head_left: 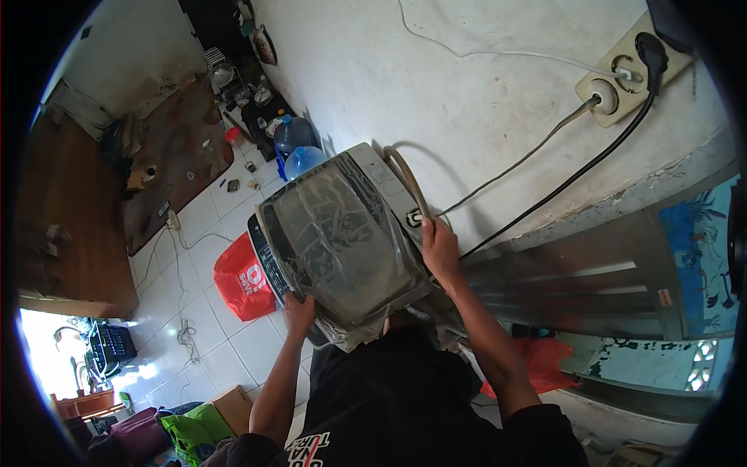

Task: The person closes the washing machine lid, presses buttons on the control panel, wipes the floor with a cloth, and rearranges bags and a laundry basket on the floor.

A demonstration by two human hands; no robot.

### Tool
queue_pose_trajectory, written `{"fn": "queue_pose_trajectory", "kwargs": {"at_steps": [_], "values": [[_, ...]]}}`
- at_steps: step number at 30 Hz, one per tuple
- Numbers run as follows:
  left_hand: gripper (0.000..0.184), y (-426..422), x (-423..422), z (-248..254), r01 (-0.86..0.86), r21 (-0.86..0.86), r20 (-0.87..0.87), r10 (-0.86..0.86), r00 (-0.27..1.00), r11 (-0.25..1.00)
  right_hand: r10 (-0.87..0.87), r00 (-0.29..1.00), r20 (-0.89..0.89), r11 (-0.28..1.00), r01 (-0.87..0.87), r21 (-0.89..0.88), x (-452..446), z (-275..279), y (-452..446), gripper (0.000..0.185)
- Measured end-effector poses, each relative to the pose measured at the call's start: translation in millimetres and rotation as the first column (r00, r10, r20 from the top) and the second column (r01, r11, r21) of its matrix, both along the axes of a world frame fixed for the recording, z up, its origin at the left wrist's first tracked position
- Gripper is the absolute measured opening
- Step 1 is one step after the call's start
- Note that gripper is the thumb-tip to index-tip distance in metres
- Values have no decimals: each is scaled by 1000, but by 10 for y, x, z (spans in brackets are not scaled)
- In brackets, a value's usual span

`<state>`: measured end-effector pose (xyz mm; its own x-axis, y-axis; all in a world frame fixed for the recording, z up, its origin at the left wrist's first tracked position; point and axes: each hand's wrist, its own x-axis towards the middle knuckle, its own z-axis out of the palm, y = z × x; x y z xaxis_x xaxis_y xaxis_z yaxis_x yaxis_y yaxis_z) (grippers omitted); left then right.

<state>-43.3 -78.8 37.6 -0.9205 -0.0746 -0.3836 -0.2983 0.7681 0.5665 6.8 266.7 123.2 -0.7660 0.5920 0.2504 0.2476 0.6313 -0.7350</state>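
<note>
A washing machine [334, 233] with a dusty, see-through lid stands before me, wrinkled plastic along its near edge. My left hand [299, 314] rests on the front corner by the dark control panel [267, 265], its fingers partly hidden. At the rear right corner, my right hand [440, 247] is closed around the lower end of a grey-brown hose [406, 175], beside a dark fitting [415, 219]. The hose arches up behind the machine against the wall.
A power strip [634, 70] with plugs is on the wall, its cords trailing down. A red bag [244, 280] lies beside the machine on the tiles. Blue water bottles [296, 136] stand behind. Loose cable [186, 333] lies on the floor. A metallic cabinet [576, 284] is at the right.
</note>
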Motion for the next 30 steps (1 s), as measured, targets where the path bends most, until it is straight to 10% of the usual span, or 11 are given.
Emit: {"fn": "queue_pose_trajectory", "kwargs": {"at_steps": [16, 30], "values": [[52, -53, -121, 62, 181, -231, 25, -180, 983, 956, -18, 969, 247, 990, -16, 137, -1037, -335, 310, 45], [38, -331, 151, -247, 9, -36, -92, -12, 996, 999, 25, 949, 314, 991, -65, 119, -579, -353, 423, 25]]}}
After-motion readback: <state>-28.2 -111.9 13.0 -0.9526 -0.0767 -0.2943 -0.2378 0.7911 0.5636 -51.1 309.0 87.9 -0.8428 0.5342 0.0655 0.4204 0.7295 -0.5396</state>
